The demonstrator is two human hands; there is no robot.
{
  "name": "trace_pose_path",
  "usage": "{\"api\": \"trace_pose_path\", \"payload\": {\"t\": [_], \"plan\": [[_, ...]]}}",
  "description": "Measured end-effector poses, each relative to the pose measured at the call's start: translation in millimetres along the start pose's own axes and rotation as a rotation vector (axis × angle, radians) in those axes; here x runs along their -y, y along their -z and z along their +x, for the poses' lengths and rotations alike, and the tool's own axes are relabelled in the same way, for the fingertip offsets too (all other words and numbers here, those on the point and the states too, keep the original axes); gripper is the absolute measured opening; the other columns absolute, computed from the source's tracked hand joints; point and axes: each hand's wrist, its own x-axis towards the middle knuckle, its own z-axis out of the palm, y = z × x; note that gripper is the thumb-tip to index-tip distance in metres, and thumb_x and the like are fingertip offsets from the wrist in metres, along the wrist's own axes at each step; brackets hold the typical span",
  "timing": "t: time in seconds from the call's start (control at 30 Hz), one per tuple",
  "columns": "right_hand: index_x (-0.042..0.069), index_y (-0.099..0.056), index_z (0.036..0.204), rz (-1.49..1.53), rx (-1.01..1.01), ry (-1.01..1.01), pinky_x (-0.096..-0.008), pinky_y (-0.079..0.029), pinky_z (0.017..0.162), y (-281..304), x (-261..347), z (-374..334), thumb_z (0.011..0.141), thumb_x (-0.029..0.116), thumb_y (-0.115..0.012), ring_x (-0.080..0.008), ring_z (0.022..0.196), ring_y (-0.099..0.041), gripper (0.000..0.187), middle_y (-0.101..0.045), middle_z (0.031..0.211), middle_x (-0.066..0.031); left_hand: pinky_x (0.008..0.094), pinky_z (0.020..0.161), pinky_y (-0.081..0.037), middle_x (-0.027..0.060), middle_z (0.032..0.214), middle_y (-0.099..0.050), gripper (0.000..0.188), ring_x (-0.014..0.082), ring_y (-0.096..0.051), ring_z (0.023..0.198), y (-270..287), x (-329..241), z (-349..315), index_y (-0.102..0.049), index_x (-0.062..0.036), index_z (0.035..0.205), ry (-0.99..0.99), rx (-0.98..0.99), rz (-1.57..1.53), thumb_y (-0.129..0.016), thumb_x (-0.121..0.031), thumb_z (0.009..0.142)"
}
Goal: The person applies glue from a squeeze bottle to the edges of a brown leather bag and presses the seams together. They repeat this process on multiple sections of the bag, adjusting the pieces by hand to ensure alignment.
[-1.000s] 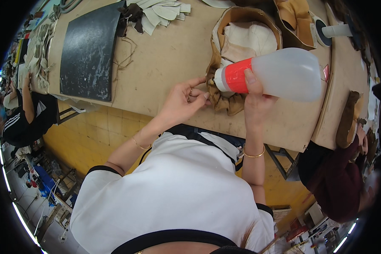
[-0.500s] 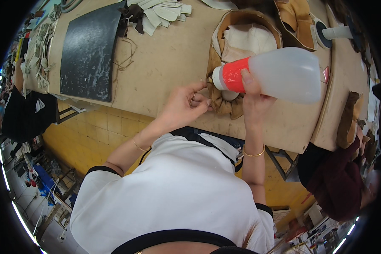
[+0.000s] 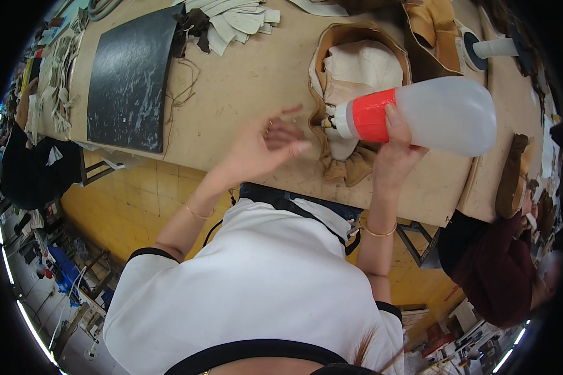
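A translucent squeeze bottle [image 3: 447, 115] with a red band and a white cap lies tilted sideways in my right hand [image 3: 397, 153], whose fingers wrap round it. Its narrow dark nozzle points left, over the side of a tan leather piece [image 3: 350, 170] that looks like a boot upper. The leather has a gathered near end, a raised rim and a pale inside [image 3: 366, 65]. Left of it, my left hand [image 3: 263, 144] is held open just off its edge, slightly blurred, with fingers apart and nothing in them.
A dark board [image 3: 131, 78] lies on the beige table [image 3: 231, 87] at the left. Pale strips [image 3: 241, 22] are piled behind. More tan leather pieces [image 3: 435, 31] and a white-cored spool [image 3: 494, 49] stand at the far right. Another person in a maroon sleeve [image 3: 500, 269] is at the right.
My left hand has let go of the leather's edge and drawn back left, its fingers opening. My right hand has moved the bottle right, baring the nozzle.
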Motion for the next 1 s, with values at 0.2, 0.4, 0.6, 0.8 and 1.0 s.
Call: {"api": "trace_pose_path", "payload": {"t": [0.2, 0.4, 0.6, 0.8, 1.0], "plan": [[-0.001, -0.062, 0.095, 0.031, -0.023, 0.019, -0.0296, -0.046, 0.078, 0.2, 8.0, -6.0, 0.070, 0.008, -0.080, -0.0145, 0.082, -0.057, 0.032, -0.062, 0.092, -0.0053, 0.0207, 0.064, -0.049, 0.0086, 0.084, -0.068, 0.045, 0.0069, -0.061, 0.074, 1.9, -6.2, 28.9, -0.048, 0.0030, 0.126, -0.109, -0.103, 0.018, -0.065, -0.011, 0.086], [0.000, -0.061, 0.096, -0.009, -0.015, 0.048, -0.0306, -0.047, 0.078, -11.9, -2.1, 4.2, 0.071, 0.011, -0.080, -0.0154, 0.083, -0.057, 0.033, -0.062, 0.094, -0.0060, 0.0191, 0.063, -0.048, 0.0078, 0.084, -0.068, 0.035, 0.0057, -0.061, 0.073, -3.7, -7.9, 34.2, -0.052, 0.0036, 0.121, -0.059, -0.096, -0.111, -0.057, 0.000, 0.087], [0.000, -0.061, 0.095, -0.054, 0.063, 0.116, -0.0307, -0.047, 0.076, -13.2, -8.7, -1.2, 0.071, 0.010, -0.080, -0.0154, 0.081, -0.058, 0.032, -0.063, 0.094, -0.0056, 0.0185, 0.064, -0.048, 0.0072, 0.084, -0.068, 0.034, 0.0051, -0.061, 0.074, -3.6, -6.4, 35.9, -0.053, 0.0047, 0.119, -0.041, -0.103, -0.201, -0.057, 0.001, 0.086], [0.000, -0.062, 0.098, 0.000, 0.144, -0.013, -0.0303, -0.049, 0.079, -0.7, -7.3, -17.5, 0.070, 0.009, -0.080, -0.0143, 0.085, -0.059, 0.034, -0.063, 0.096, -0.0060, 0.0180, 0.063, -0.048, 0.0064, 0.083, -0.068, 0.033, 0.0048, -0.060, 0.070, -3.5, -4.9, 33.2, -0.054, 0.0037, 0.118, -0.049, -0.121, -0.187, -0.057, 0.000, 0.086], [-0.001, -0.060, 0.102, -0.025, 0.103, -0.218, -0.0316, -0.049, 0.082, 48.7, 1.4, -30.7, 0.070, 0.005, -0.077, -0.0153, 0.088, -0.060, 0.037, -0.062, 0.099, -0.0064, 0.0228, 0.075, -0.052, 0.0058, 0.087, -0.067, 0.035, 0.0089, -0.063, 0.081, 17.6, -12.4, 29.8, -0.053, 0.0012, 0.121, -0.044, -0.199, -0.041, -0.061, -0.006, 0.088]]}}
